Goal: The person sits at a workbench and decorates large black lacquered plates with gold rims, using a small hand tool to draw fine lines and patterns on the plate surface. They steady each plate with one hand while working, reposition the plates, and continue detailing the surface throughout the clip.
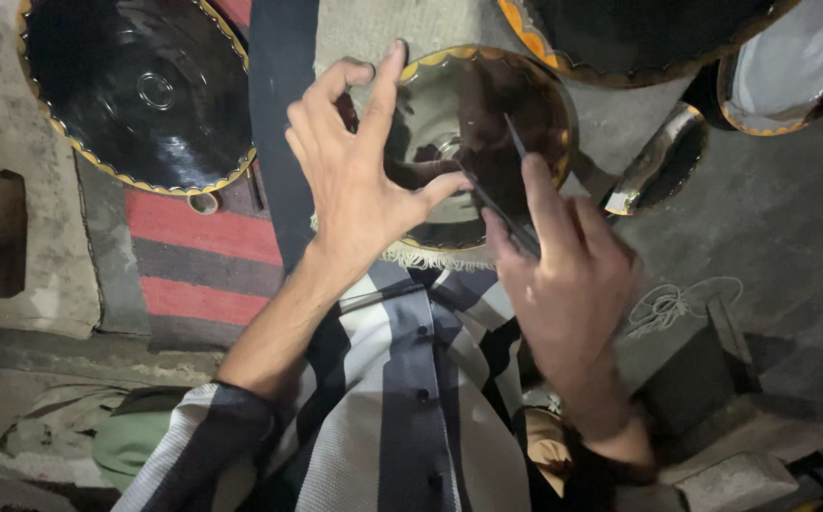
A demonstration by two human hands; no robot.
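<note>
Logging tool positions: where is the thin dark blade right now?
In the head view, the thin dark blade is right of centre, gripped by the right hand, over the black plate steadied by the left hand.

A buttoned shirt (pixel 411 398) in broad dark and pale stripes, sleeves rolled up

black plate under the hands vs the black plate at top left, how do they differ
The plate under the hands is steadied by the left hand while the right hand holds a thin dark tool on it; the top-left plate lies untouched and looks larger. Both are glossy black with scalloped gold rims.
</note>
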